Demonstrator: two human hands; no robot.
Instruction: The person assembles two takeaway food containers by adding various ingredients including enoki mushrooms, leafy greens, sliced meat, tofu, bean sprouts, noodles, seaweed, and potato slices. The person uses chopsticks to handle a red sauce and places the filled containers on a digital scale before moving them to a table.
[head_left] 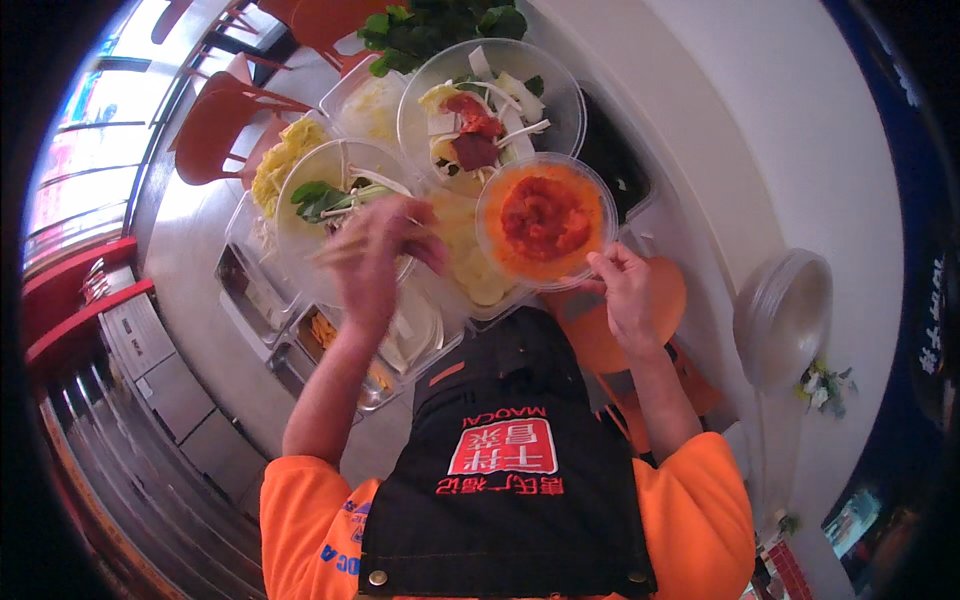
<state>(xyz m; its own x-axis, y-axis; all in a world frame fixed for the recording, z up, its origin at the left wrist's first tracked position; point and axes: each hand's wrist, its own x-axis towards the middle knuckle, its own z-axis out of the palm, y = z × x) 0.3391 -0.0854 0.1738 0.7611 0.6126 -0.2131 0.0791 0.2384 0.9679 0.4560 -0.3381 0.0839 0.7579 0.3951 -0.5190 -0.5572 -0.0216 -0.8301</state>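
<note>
While gripping the bowl (545, 220) of red-orange mash by its near rim, hold it level and pinch low on the wall, so nothing tips onto the surface (195, 270). Right hand (628, 300) fingers (600, 268) clamped on that rim, thumb side up. Left hand (372, 265) blurred with motion; cannot tell whether its fingers are apart or together, though perhaps bunched on pale sticks (335, 250). Best to slow that hand, aim straight over the green bowl (345, 190) just beyond the fingertips, and avoid brushing the bowl to the right.

Beyond the right fingers: a far bowl (490, 100) of white strips, yellow leaf and dark red pieces. Further past it: leafy greens (440, 25). Left of and below the left fingers: steel trays (250, 290) with pale and orange cuts.

Below both wrists: a black apron (510, 440) bearing a red rectangular patch (503, 447) with white characters, with red lettering under it. Well right of the right fingers: a stack of clear lids (785, 315), and at the far edge a blue sign (930, 320) with white characters.
</note>
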